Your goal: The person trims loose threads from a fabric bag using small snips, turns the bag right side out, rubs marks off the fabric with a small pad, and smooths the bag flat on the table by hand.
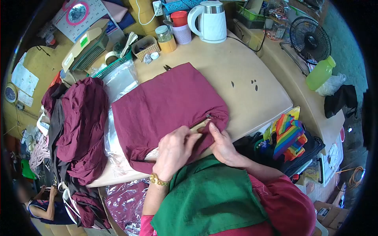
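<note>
A maroon fabric bag (165, 98) lies flat on the table in front of me, its zippered edge turned towards my body. Near the right end of that edge sits a small zipper slider (208, 116), and a pale strip shows through the opening. My left hand (173, 149), a gold watch (158, 180) on its wrist, has its fingers closed on the cloth beside the opening; the fingertips are partly hidden. At the bag's lower right corner, my right hand (224, 146) pinches the edge, thumb on top and the other fingers under the fabric.
More maroon garments (80, 129) hang over the table's left side beside clear plastic bags (120, 84). A white kettle (212, 23), a jar (166, 39) and baskets stand at the back. Right are a fan (310, 40) and rainbow cloth (289, 133). Another person (45, 206) sits lower left.
</note>
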A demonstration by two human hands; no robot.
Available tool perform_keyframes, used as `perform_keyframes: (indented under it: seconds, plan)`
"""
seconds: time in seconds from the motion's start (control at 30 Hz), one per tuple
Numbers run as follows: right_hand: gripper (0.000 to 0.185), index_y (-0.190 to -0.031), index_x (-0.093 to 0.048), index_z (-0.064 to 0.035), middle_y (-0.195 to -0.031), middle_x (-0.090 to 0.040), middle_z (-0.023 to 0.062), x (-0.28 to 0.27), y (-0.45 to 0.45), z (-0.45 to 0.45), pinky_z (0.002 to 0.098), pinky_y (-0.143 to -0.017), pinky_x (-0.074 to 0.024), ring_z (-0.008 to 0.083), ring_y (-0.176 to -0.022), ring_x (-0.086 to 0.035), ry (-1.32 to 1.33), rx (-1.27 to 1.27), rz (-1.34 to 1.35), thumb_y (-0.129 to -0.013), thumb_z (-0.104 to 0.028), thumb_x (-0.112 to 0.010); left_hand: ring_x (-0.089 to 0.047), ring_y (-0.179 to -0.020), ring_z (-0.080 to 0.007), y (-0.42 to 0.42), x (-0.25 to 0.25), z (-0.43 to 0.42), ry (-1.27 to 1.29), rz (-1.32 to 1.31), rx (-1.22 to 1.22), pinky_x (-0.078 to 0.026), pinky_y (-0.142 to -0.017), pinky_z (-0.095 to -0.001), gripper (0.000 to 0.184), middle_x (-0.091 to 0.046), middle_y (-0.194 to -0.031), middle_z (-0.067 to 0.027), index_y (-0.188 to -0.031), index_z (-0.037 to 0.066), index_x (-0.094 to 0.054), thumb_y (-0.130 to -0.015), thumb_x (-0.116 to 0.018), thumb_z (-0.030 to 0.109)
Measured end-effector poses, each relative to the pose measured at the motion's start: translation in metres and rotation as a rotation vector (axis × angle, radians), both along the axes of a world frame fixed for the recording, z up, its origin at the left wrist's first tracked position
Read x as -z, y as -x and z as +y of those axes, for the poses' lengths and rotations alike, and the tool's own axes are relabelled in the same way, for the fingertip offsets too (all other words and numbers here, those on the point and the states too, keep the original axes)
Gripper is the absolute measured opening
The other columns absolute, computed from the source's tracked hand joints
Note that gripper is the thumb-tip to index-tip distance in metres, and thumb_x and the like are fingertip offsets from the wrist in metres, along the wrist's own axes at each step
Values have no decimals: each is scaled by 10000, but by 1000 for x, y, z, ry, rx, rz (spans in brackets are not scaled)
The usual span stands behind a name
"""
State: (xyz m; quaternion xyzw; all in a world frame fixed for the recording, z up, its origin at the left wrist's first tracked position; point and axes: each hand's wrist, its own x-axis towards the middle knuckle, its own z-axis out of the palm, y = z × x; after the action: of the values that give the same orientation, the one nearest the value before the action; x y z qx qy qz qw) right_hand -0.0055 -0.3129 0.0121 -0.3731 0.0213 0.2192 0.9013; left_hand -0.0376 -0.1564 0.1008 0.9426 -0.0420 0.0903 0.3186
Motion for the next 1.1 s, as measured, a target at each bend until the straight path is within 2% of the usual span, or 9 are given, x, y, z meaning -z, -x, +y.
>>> perform_keyframes:
  seconds: [0.2,0.27,0.43,0.53,0.63,0.8,1.0,1.07,1.1]
  plan:
    - [349,-1384,-406,19,-1320,-510,100,29,3,14,344,-1074,-390,175,-1238,-479,233,-93,-282,-1047,-67,-415,-669,-787,-321,-40,14,-32,-266,-120,-16,-542,-655,-432,419,-654,-863,-112,-870,44,-638,-807,-765,438]
    - [406,-1370,-385,43,-1362,-461,147,20,5,14,374,-1082,-388,223,-1284,-441,519,-118,-462,-967,28,-431,-669,-786,-323,-43,9,-37,-270,-133,42,-540,-657,-430,427,-654,-865,-113,-870,43,-637,-796,-771,442]
    - [509,-1421,-321,38,-1407,-420,174,15,1,1,416,-1104,-367,256,-1327,-407,801,-310,-706,-967,-56,-531,-658,-742,-331,-49,18,-42,-98,-185,115,-524,-644,-428,265,-634,-826,-137,-845,31,-635,-843,-749,271]
    - [441,-1347,-399,2,-1324,-486,121,8,3,11,396,-1039,-414,237,-1244,-481,182,19,-489,-986,-159,-596,-647,-692,-368,-49,4,-29,55,-201,42,-502,-620,-433,190,-637,-758,-171,-837,19,-620,-884,-711,179]
    - [403,-1293,-441,-3,-1235,-562,91,15,-7,-2,335,-972,-448,166,-1135,-554,-14,20,-216,-1002,-223,-613,-634,-651,-388,-46,0,-18,109,-172,-40,-480,-593,-426,195,-631,-715,-207,-875,9,-602,-923,-690,177]
    - [125,-942,-623,-83,-937,-645,19,29,-28,-7,315,-831,-499,127,-859,-611,-86,71,-169,-1027,-152,-564,-589,-595,-339,-43,1,-11,156,-91,-69,-462,-570,-392,192,-597,-689,-198,-884,0,-593,-949,-667,165]
    - [109,-1009,-637,-74,-989,-656,24,21,-30,-17,361,-817,-529,150,-924,-639,-146,-117,-61,-1018,-168,-581,-445,-528,-298,-42,1,6,249,-56,-121,-435,-544,-392,306,-556,-646,-208,-830,-27,-601,-947,-687,242]
    - [117,-1059,-640,-71,-1035,-661,33,-10,-27,-11,358,-824,-530,151,-959,-638,-92,-143,49,-1014,-163,-584,-642,-714,-455,-40,-12,6,-23,223,-56,-492,-633,-492,473,-614,-704,-274,-814,-45,-632,-910,-700,413]
    - [145,-1109,-643,-68,-1081,-666,43,-21,-27,-9,356,-830,-531,151,-993,-638,-35,-167,157,-1011,-159,-587,-642,-714,-455,-38,-13,6,-21,223,-58,-492,-633,-492,473,-614,-704,-274,-814,-45,-632,-910,-700,413]
